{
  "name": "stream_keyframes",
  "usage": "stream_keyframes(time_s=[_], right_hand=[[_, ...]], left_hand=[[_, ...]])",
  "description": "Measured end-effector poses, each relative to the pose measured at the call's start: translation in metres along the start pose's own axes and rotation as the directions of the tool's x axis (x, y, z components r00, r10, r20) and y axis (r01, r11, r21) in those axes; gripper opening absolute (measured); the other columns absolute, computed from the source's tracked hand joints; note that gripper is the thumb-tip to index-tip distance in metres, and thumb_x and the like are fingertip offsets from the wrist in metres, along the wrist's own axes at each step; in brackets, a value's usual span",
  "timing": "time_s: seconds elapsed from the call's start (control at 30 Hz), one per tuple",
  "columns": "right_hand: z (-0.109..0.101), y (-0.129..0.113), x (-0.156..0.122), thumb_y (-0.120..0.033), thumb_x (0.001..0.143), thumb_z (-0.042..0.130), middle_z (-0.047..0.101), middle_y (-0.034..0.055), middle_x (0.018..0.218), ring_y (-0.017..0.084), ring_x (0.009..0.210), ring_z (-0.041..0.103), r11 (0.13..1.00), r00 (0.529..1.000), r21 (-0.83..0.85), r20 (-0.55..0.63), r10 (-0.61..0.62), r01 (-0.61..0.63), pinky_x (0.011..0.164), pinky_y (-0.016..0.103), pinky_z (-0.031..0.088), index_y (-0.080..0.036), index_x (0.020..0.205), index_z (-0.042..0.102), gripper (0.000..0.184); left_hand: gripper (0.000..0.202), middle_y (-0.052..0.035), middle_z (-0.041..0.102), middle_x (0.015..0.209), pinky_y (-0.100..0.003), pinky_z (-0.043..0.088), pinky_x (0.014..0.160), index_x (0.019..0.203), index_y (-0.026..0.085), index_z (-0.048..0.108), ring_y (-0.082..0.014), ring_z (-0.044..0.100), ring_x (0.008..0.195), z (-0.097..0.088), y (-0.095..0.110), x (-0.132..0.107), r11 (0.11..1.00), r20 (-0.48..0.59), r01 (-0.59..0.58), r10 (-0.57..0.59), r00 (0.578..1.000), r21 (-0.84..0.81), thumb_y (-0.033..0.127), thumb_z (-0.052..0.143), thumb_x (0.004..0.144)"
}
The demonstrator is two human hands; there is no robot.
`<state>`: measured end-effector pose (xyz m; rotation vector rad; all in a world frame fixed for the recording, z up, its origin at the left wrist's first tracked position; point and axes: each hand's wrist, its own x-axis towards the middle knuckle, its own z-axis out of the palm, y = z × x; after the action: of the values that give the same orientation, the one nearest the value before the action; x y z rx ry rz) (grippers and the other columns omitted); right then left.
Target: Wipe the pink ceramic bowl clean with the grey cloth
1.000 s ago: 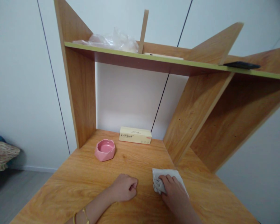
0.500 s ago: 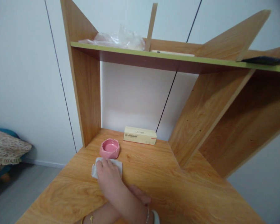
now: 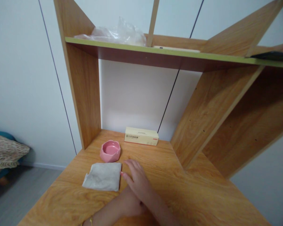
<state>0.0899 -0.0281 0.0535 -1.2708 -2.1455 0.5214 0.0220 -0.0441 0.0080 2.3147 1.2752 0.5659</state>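
A grey-white cloth lies spread flat on the wooden desk, just in front of a pink bowl. My right hand rests on the desk beside the cloth's right edge, fingers stretched out and holding nothing; one fingertip is at the cloth's edge. My right forearm crosses over my left hand, which lies on the desk near the front with its fingers hidden. A gold bracelet shows on my left wrist.
A cream box lies at the back of the desk against the white wall. The desk has wooden side panels and an upper shelf with a clear plastic bag and a dark flat object. A patterned cushion lies at the left.
My right hand swept the cloth from the right side of the desk to the left, crossing over my left arm. It has now let go, and the cloth lies flat and unfolded.
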Motion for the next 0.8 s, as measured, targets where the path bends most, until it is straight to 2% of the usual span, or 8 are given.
stream_keyframes(time_s=[0.03,0.13,0.23,0.47,0.8], right_hand=[[-0.003,0.017,-0.004,-0.033,0.084,0.041,0.053,0.009,0.119,0.02,0.113,0.043,0.997,0.998,0.054,-0.014,0.053,-0.053,0.098,0.039,0.032,-0.018,0.115,0.049,0.036],[0.0,0.056,-0.014,-0.035,0.086,0.033,0.049,0.0098,0.125,0.017,0.118,0.041,0.96,0.983,0.213,0.001,0.184,-0.18,0.102,0.037,0.029,-0.016,0.119,0.047,0.041],[0.007,0.073,-0.02,-0.035,0.085,0.034,0.048,0.0083,0.127,0.016,0.118,0.041,0.926,0.973,0.304,0.007,0.231,-0.222,0.102,0.037,0.029,-0.018,0.12,0.047,0.041],[0.01,0.074,-0.021,-0.027,0.081,0.037,0.051,0.0095,0.124,0.016,0.117,0.044,0.932,0.973,0.287,-0.001,0.233,-0.223,0.102,0.037,0.03,-0.016,0.118,0.05,0.041],[0.008,0.069,-0.021,-0.025,0.08,0.037,0.054,0.0079,0.121,0.017,0.116,0.045,0.937,0.968,0.258,-0.024,0.248,-0.234,0.102,0.039,0.03,-0.018,0.114,0.054,0.038]], left_hand=[[0.032,-0.0057,0.066,0.089,-0.029,0.049,0.071,0.088,0.014,0.065,-0.0171,0.058,0.074,-0.003,0.002,0.0,0.999,0.019,-0.027,0.027,0.999,0.023,0.036,0.043,0.08],[0.021,-0.005,0.069,0.074,-0.026,0.047,0.064,0.075,0.016,0.067,-0.018,0.06,0.066,-0.011,0.006,0.0,0.979,0.168,-0.154,0.131,0.977,0.132,0.021,0.047,0.073],[0.021,-0.0041,0.069,0.072,-0.026,0.046,0.062,0.071,0.018,0.065,-0.0176,0.061,0.065,-0.015,0.008,0.0,0.97,0.215,-0.159,0.118,0.969,0.184,0.018,0.044,0.072],[0.021,-0.0047,0.069,0.074,-0.027,0.044,0.063,0.072,0.018,0.064,-0.0181,0.06,0.068,-0.015,0.009,0.0,0.962,0.24,-0.165,0.112,0.964,0.217,0.02,0.044,0.072],[0.021,-0.005,0.069,0.073,-0.027,0.045,0.062,0.072,0.017,0.065,-0.0185,0.061,0.066,-0.011,0.007,0.0,0.957,0.223,-0.154,0.099,0.97,0.246,0.022,0.044,0.073]])
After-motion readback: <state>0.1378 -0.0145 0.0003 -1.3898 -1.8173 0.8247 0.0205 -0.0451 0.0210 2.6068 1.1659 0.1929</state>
